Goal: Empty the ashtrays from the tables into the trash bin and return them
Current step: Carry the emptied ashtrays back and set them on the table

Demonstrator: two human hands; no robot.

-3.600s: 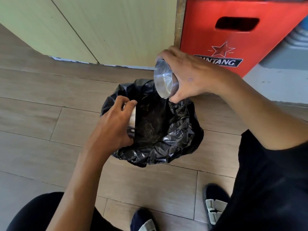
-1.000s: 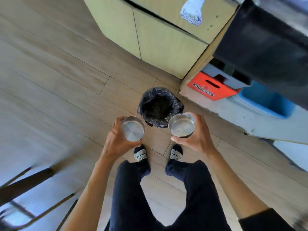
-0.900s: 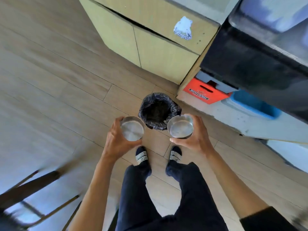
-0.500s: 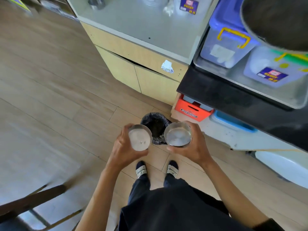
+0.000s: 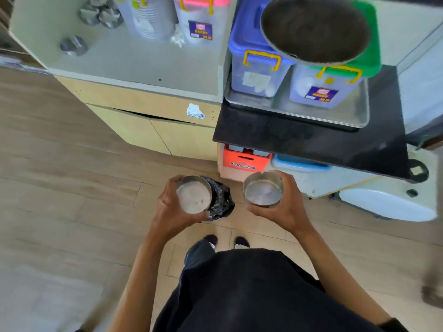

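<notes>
I stand over a small trash bin lined with a black bag (image 5: 221, 200) on the wooden floor. My left hand (image 5: 172, 212) grips a round steel ashtray (image 5: 194, 194), held upright with a few dark specks inside; it covers most of the bin. My right hand (image 5: 280, 212) grips a second steel ashtray (image 5: 262, 191), also upright and bare inside, to the right of the bin. Both ashtrays are at waist height, well above the floor.
A pale counter (image 5: 134, 68) with yellow cabinet doors stands ahead. A black countertop (image 5: 311, 140) carries a metal tray (image 5: 335, 111) with lidded plastic boxes. A red crate (image 5: 244, 160) and a blue tub (image 5: 299, 164) sit beneath. A white object (image 5: 388, 204) lies at right.
I have stood up from the bin, where the ashtrays were tipped. Both ashtrays now face up and my view has lifted to take in the counters.
</notes>
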